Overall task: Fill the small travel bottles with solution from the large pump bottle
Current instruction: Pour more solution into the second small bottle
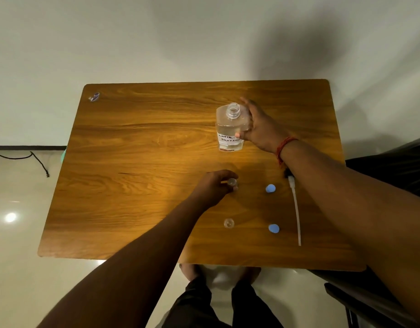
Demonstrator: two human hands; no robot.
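The large clear bottle (230,125) stands on the wooden table (138,162) with its pump removed and its neck open; a handwritten label is on its front. My right hand (258,126) grips it from the right side. My left hand (216,187) holds a small clear travel bottle (232,182), uncapped, upright on the table. A second small travel bottle (228,223) stands open nearer to me. Two blue caps (270,188) (273,228) lie to the right of the small bottles.
The removed pump with its long white tube (296,209) lies on the table's right side, partly under my right forearm. A small sticker (94,96) marks the far left corner. A dark chair (393,162) stands at the right, and a cable (26,157) lies on the floor at left.
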